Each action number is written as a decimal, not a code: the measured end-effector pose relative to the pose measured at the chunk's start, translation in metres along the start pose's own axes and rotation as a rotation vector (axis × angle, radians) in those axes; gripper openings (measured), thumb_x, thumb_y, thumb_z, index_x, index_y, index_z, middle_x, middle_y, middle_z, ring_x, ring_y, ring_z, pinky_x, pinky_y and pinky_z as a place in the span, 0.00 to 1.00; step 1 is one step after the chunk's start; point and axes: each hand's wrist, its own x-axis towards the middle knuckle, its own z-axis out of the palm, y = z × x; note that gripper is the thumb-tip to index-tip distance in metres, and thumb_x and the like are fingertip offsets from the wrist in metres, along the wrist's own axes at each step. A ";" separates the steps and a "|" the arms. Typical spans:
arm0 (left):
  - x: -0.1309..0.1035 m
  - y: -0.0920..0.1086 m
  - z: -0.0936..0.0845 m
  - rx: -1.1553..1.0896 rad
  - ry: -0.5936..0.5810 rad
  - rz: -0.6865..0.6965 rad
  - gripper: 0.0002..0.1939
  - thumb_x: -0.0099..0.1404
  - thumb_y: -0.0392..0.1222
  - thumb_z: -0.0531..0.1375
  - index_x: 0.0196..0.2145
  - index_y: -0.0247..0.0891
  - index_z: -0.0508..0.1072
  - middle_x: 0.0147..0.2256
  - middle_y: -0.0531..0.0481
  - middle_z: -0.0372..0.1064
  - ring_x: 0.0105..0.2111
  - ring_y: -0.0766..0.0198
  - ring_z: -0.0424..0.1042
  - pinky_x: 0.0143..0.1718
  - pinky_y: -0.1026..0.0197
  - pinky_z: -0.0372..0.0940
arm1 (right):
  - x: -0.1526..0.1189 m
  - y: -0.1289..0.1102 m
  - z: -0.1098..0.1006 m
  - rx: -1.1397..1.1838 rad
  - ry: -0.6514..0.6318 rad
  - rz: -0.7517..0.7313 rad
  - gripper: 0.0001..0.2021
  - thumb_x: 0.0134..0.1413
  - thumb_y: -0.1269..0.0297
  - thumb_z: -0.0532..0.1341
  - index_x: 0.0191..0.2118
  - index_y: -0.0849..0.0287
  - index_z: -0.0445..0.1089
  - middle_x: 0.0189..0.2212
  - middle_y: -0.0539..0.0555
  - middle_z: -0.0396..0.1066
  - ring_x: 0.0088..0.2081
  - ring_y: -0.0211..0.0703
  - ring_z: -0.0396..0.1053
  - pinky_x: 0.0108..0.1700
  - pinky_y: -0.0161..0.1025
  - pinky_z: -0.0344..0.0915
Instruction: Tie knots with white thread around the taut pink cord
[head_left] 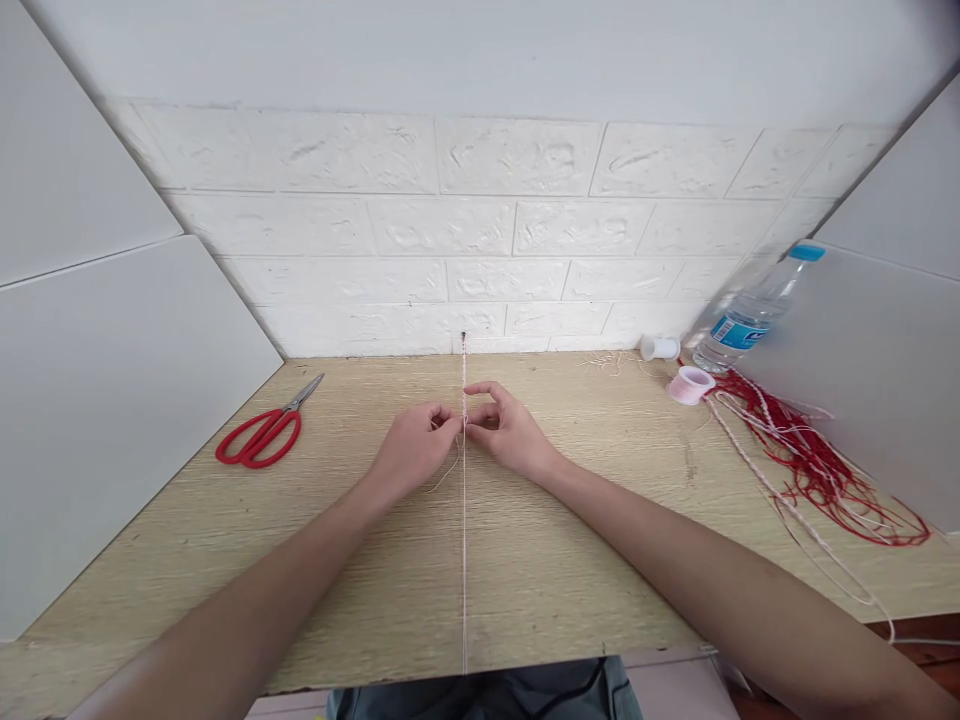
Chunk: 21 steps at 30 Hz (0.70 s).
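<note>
A thin pink cord (464, 560) runs taut from a small dark hook (463, 335) low on the wall, down past the table's front edge. Its upper stretch near the hook is a pale braided section (464, 372). My left hand (424, 440) pinches thin thread against the cord from the left, just under the braid. From the right, my right hand (510, 430) closes thumb and a finger at the same spot, with its index finger stretched out above, by the braid. A loose thread end (446, 475) hangs below my left fingers.
Red-handled scissors (262, 435) lie at left. On the right are a white spool (660, 347), a pink thread spool (690, 385), a water bottle (750, 315) and a heap of red cords (817, 460). White panels (127, 420) flank the wooden table (360, 600).
</note>
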 end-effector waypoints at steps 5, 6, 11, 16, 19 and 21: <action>-0.001 0.001 0.004 0.051 -0.004 0.054 0.12 0.58 0.47 0.54 0.26 0.38 0.72 0.25 0.53 0.69 0.26 0.64 0.65 0.27 0.63 0.55 | 0.001 0.003 0.001 -0.052 0.017 -0.012 0.22 0.49 0.69 0.60 0.52 0.55 0.60 0.29 0.47 0.71 0.31 0.37 0.69 0.39 0.39 0.65; -0.001 0.001 0.004 0.059 0.002 0.061 0.12 0.58 0.47 0.54 0.26 0.38 0.72 0.25 0.53 0.69 0.26 0.64 0.65 0.27 0.62 0.55 | 0.001 0.004 0.001 -0.063 0.021 -0.016 0.22 0.49 0.70 0.59 0.52 0.55 0.60 0.29 0.47 0.71 0.31 0.37 0.69 0.40 0.39 0.64; -0.001 -0.001 0.003 0.028 -0.004 0.067 0.13 0.59 0.46 0.52 0.25 0.38 0.71 0.22 0.54 0.65 0.24 0.66 0.61 0.25 0.63 0.53 | 0.001 0.003 0.001 -0.078 0.021 -0.026 0.22 0.49 0.70 0.58 0.52 0.55 0.60 0.29 0.46 0.70 0.31 0.36 0.68 0.41 0.40 0.63; 0.002 -0.002 -0.002 -0.047 0.051 -0.018 0.13 0.58 0.48 0.53 0.24 0.37 0.70 0.21 0.55 0.64 0.22 0.67 0.60 0.24 0.63 0.53 | 0.000 0.001 0.001 -0.078 0.029 -0.018 0.21 0.49 0.69 0.57 0.51 0.55 0.60 0.30 0.47 0.70 0.31 0.36 0.68 0.39 0.39 0.64; 0.004 -0.006 -0.001 -0.124 0.069 -0.060 0.12 0.56 0.47 0.55 0.24 0.37 0.72 0.22 0.53 0.67 0.23 0.66 0.64 0.25 0.63 0.56 | 0.000 0.000 0.001 -0.081 0.045 -0.007 0.21 0.49 0.68 0.59 0.51 0.55 0.61 0.31 0.48 0.70 0.32 0.36 0.68 0.37 0.38 0.65; 0.005 -0.007 0.002 -0.232 0.056 -0.085 0.12 0.56 0.47 0.57 0.25 0.37 0.73 0.25 0.51 0.70 0.27 0.64 0.68 0.28 0.63 0.60 | 0.000 0.000 0.001 -0.091 0.065 -0.005 0.21 0.49 0.65 0.60 0.51 0.55 0.61 0.34 0.50 0.70 0.34 0.37 0.68 0.38 0.38 0.65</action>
